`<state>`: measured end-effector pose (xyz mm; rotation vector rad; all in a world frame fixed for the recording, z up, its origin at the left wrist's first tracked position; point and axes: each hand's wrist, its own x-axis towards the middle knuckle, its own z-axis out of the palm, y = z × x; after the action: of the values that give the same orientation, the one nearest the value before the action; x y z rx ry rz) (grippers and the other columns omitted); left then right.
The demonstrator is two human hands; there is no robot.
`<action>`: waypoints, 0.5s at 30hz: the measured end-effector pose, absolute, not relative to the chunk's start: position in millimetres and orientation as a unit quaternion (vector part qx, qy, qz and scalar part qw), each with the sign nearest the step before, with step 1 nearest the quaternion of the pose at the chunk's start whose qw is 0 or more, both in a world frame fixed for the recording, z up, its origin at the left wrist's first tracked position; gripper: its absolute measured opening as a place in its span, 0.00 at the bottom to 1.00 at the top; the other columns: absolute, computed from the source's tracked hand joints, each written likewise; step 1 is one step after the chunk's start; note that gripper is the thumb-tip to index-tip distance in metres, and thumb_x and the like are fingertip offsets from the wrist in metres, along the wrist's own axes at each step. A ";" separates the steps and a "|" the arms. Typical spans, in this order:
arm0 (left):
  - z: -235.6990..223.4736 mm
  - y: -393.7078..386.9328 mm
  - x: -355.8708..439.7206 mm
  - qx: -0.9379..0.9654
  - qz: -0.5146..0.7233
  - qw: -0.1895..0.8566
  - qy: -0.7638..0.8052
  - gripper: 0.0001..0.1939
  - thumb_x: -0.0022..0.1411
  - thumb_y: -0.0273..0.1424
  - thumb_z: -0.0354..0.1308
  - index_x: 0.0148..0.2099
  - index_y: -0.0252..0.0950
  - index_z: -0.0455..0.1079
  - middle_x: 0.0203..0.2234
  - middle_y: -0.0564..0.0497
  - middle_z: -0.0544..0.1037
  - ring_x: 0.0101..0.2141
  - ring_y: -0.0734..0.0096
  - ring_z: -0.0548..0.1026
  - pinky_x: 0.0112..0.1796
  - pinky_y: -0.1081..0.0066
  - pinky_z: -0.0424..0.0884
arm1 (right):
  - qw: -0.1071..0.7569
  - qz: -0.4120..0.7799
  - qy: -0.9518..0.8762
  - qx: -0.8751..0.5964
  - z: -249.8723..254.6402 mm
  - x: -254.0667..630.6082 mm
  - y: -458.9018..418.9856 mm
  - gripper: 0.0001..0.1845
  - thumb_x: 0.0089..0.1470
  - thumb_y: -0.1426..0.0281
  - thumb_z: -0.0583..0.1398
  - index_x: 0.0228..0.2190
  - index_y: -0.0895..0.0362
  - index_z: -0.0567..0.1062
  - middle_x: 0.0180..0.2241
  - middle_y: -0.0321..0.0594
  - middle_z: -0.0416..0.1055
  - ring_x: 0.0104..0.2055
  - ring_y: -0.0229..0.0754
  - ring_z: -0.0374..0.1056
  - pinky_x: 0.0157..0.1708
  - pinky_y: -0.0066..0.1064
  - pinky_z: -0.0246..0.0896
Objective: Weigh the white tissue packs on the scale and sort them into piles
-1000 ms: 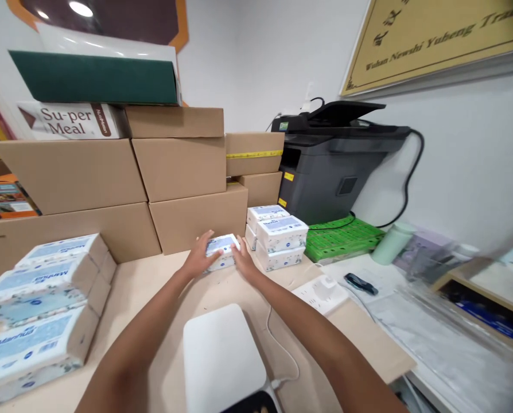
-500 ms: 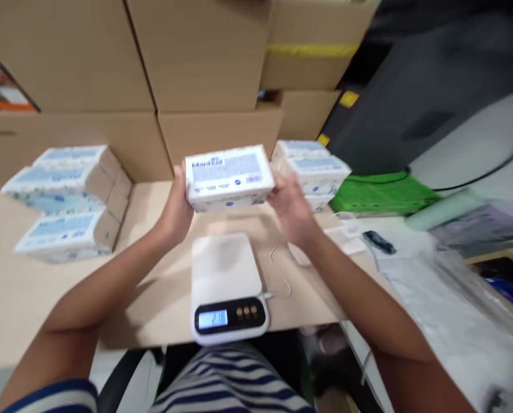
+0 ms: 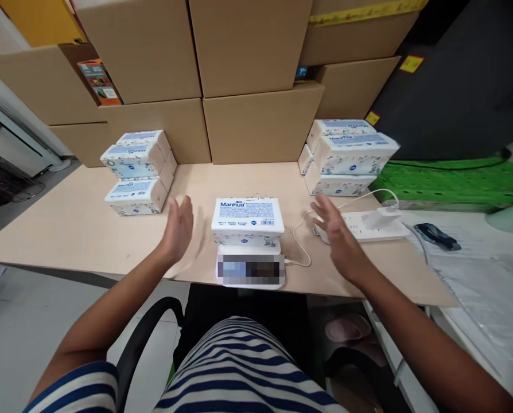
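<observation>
A white and blue Manhua tissue pack [image 3: 247,221] lies flat on a small white scale [image 3: 249,269] at the table's near edge. My left hand [image 3: 178,229] hovers open just left of the pack, fingers stretched, touching nothing. My right hand [image 3: 334,232] is open to the right of the pack, apart from it, above a white cable [image 3: 302,229]. Both palms face the pack.
A stack of tissue packs [image 3: 138,171] sits at the left, another stack [image 3: 346,155] at the right. Cardboard boxes [image 3: 260,120] line the back of the beige table [image 3: 76,229]. A white power strip [image 3: 368,226], green tray [image 3: 454,180] and black printer [image 3: 458,86] stand right.
Both hands lifted the pack from the back of the table, brought it toward me and set it on the scale. The hands have let go and moved apart.
</observation>
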<state>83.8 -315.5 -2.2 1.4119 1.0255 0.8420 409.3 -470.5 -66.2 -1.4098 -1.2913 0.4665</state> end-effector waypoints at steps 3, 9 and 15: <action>13.9 -306.4 56.4 0.595 0.410 0.532 0.440 0.54 0.67 0.65 0.15 0.82 0.37 0.37 0.81 0.46 0.38 0.79 0.62 0.37 0.76 0.57 0.39 | 0.623 0.132 -0.509 -0.578 -55.7 430.2 -478.3 0.41 0.66 0.35 0.48 0.73 0.36 0.58 0.78 0.45 0.52 0.77 0.60 0.56 0.69 0.69 0.58; 37.2 -305.5 24.9 0.544 0.462 0.503 0.487 0.52 0.70 0.60 0.15 0.82 0.30 0.33 0.81 0.44 0.38 0.79 0.67 0.40 0.76 0.63 0.41 | 0.706 0.112 -0.418 -0.560 -48.3 439.5 -487.5 0.34 0.67 0.38 0.49 0.69 0.30 0.65 0.76 0.34 0.55 0.78 0.61 0.53 0.72 0.67 0.54; 44.6 -307.5 20.1 0.549 0.470 0.505 0.472 0.50 0.71 0.59 0.16 0.82 0.31 0.35 0.81 0.45 0.39 0.79 0.66 0.41 0.76 0.62 0.40 | 0.699 0.108 -0.463 -0.534 -28.1 410.6 -501.7 0.32 0.66 0.38 0.51 0.69 0.21 0.59 0.76 0.17 0.52 0.80 0.60 0.44 0.76 0.64 0.46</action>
<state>20.1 -307.5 44.6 1.3257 1.1380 1.1346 410.6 -501.7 -28.1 -1.1890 -1.0311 0.2414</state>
